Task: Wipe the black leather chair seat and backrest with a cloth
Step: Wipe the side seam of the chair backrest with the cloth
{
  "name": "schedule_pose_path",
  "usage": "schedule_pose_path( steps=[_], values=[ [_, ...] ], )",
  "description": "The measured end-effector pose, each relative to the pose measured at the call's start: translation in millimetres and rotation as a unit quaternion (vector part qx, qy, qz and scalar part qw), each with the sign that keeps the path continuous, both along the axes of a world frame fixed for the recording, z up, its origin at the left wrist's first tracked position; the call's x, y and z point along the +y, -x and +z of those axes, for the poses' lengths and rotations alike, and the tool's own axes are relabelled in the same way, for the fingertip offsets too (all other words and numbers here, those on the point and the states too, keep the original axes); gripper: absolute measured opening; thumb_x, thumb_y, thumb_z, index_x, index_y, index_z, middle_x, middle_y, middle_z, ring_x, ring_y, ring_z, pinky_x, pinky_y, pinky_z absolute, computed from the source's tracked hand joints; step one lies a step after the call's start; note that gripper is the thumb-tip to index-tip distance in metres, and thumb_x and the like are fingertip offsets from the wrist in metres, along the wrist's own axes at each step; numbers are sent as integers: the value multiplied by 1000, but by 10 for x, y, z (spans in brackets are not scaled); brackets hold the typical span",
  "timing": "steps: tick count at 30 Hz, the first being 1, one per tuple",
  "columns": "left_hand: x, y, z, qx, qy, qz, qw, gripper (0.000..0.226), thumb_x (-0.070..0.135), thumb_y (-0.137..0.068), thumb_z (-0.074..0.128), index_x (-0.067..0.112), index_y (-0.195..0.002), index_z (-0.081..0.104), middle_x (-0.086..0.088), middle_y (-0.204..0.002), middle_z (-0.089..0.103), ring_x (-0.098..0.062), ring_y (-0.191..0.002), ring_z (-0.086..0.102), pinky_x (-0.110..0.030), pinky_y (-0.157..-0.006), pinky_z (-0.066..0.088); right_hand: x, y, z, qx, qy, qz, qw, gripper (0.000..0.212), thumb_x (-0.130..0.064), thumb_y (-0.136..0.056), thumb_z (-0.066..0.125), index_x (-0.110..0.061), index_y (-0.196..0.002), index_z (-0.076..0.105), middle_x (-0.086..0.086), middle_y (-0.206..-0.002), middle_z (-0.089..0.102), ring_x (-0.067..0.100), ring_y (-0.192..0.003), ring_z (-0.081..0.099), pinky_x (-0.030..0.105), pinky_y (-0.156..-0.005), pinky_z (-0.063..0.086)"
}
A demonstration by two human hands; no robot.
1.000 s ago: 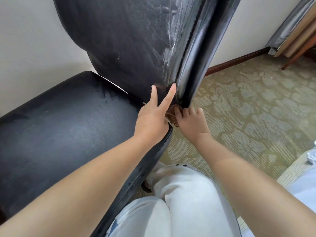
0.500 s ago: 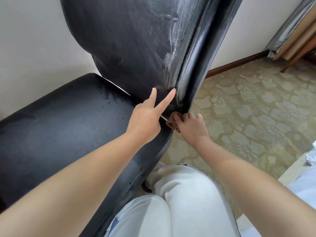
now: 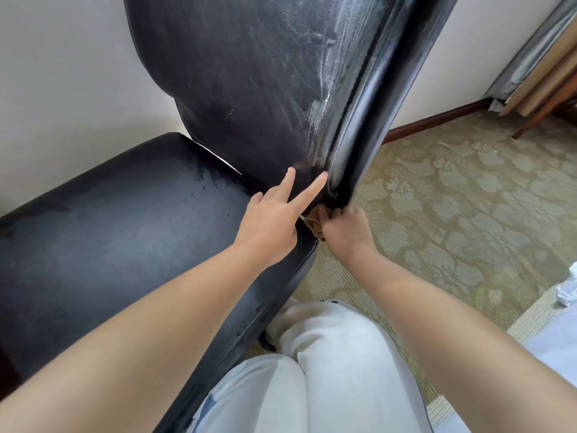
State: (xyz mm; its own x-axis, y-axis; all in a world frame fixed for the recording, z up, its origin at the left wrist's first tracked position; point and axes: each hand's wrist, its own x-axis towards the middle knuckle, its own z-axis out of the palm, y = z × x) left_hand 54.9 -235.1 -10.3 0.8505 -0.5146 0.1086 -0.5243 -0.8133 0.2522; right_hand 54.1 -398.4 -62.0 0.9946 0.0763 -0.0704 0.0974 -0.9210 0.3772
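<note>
Head view, looking down: the left hand [image 3: 271,225] rests on the black chair's backrest [image 3: 249,89] near its base, two fingers [image 3: 312,189] straight and touching the leather. Just beside it, the right hand [image 3: 346,231] has a curled grip on a brown cloth [image 3: 313,221], bunched where the backrest meets the seat [image 3: 125,229]. Pale streaks mark the backrest.

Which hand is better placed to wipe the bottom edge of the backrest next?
The right hand: it grips the brown cloth right at the backrest base. The left hand holds no cloth; two straight fingers press the leather.
</note>
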Motion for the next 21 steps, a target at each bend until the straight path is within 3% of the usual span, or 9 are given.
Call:
schedule_pose_path(
  steps=[2,7,13,17,21],
  values=[
    [21,-14,-5,-9,-9,-6,1000,98,-4,-83,44,47,-145,-12,-14,-159,10,-23,-110,42,-41,-104,32,-30,-13,1,9,-22,-3,1000,38,-18,-102,28,-10,-139,33,10,-123,57,32,-110,52,36,-85,39],
    [62,39,35,-15,-34,-13,999,96,-1,-84,47,43,-150,-8,-11,-160,6,-24,-130,33,-47,-109,28,-172,153,178,-35,77,70,994,57,-15,-95,39,-8,-147,16,9,-117,55,28,-102,53,34,-82,35],
    [87,58,21,-38,-32,-19,999,93,1,-84,50,39,-152,-1,-11,-160,6,-26,-135,28,-51,-110,27,-176,178,146,-58,124,63,989,60,-22,-94,44,-13,-149,21,1,-109,59,21,-95,56,29,-76,38],
    [94,52,-111,-51,-43,-17,998,92,1,-82,51,35,-153,3,-8,-161,1,-29,-142,17,-54,-111,24,-190,127,-13,-19,107,58,992,61,-16,-98,40,-11,-150,9,11,-120,51,28,-108,49,32,-74,34],
    [97,14,-211,-56,-43,-21,997,93,3,-81,52,34,-153,2,-9,-161,1,-30,-143,16,-55,-111,24,-135,129,-140,13,100,47,994,61,-20,-98,42,-14,-150,11,11,-123,50,28,-109,47,32,-72,34]
  ],
)
